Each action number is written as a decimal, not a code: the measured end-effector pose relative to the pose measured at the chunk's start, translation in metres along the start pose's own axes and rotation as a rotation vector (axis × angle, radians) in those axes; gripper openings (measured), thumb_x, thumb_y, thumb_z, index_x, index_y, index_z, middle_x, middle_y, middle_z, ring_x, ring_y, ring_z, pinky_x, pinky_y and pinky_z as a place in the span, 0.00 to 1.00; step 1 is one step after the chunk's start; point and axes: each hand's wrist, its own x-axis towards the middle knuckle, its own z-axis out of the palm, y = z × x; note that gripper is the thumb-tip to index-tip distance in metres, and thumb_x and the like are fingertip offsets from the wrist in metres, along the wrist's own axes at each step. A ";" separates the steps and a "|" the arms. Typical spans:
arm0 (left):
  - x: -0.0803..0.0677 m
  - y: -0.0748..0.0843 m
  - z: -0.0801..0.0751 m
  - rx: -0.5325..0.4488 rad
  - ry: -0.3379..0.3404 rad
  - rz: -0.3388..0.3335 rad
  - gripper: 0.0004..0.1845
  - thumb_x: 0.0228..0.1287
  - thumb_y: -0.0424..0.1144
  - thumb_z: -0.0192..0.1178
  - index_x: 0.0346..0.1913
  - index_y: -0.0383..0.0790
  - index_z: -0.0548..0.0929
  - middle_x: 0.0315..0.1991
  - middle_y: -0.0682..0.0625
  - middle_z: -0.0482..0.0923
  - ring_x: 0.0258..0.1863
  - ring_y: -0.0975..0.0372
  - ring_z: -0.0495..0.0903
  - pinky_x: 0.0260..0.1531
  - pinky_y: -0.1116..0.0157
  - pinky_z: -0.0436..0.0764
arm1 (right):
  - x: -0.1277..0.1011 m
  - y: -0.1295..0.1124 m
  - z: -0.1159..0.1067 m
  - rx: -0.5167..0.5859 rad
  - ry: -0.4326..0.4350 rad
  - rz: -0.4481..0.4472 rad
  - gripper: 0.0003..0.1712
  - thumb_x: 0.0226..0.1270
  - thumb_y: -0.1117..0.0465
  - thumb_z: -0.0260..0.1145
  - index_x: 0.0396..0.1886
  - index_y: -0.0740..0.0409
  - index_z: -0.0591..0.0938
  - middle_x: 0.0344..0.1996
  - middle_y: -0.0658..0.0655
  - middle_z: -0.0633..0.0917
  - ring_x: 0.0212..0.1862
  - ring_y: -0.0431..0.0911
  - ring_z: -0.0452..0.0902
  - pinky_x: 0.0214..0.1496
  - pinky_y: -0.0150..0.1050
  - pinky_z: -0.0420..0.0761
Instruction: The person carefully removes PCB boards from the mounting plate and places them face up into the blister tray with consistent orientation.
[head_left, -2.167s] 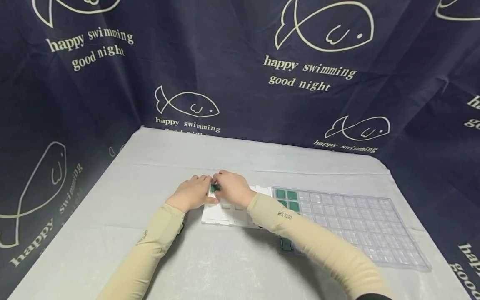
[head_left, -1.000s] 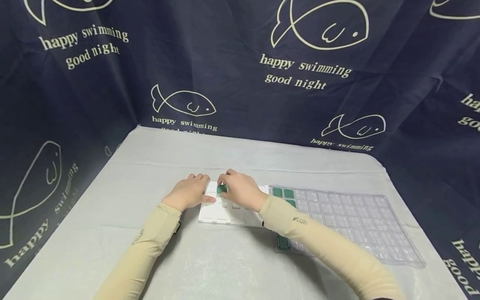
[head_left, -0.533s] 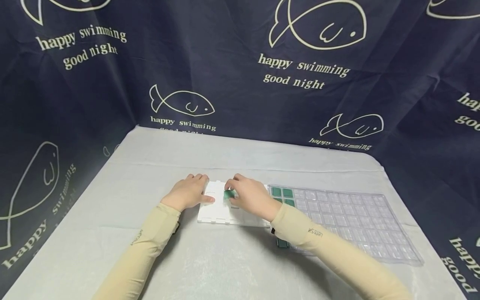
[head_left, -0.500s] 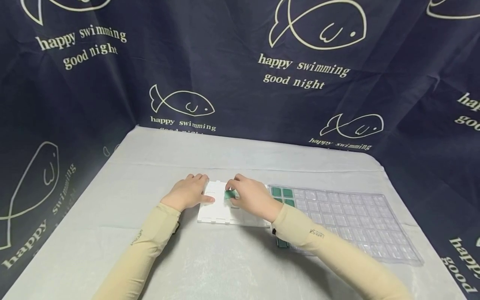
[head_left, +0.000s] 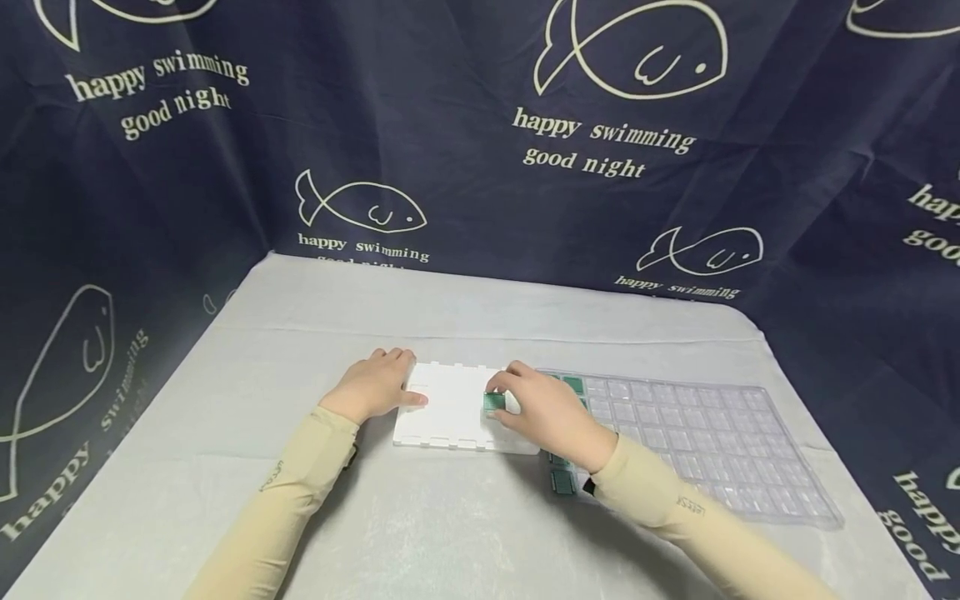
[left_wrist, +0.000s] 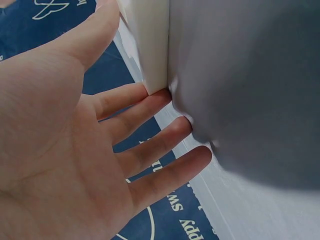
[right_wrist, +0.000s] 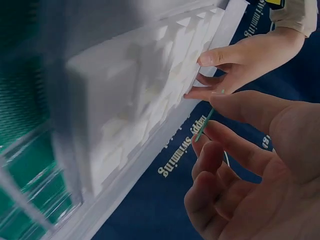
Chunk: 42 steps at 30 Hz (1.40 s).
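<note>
The right hand (head_left: 551, 412) pinches a small green tile (head_left: 492, 402) over the right edge of the white foam block (head_left: 450, 408), which the left hand (head_left: 372, 387) steadies with straight fingers. Judging by the clear tray (head_left: 720, 442) just beside it — a few green tiles at its left end, most pockets bare — the work looks far from finished.

Glossy clear plastic tray (head_left: 720, 433) — matt cloth (head_left: 420, 517)

The bench (head_left: 300, 333), covered in pale grey cloth, carries a white foam tray (head_left: 450, 408) at centre and a clear compartment tray (head_left: 720, 442) at 3 o'clock.
</note>
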 end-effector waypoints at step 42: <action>0.001 -0.003 0.002 -0.009 -0.012 0.003 0.42 0.67 0.59 0.63 0.72 0.31 0.68 0.70 0.36 0.71 0.67 0.39 0.72 0.64 0.41 0.77 | -0.090 0.054 -0.010 -0.001 0.088 0.147 0.20 0.56 0.61 0.79 0.49 0.48 0.86 0.46 0.48 0.85 0.26 0.33 0.65 0.25 0.29 0.69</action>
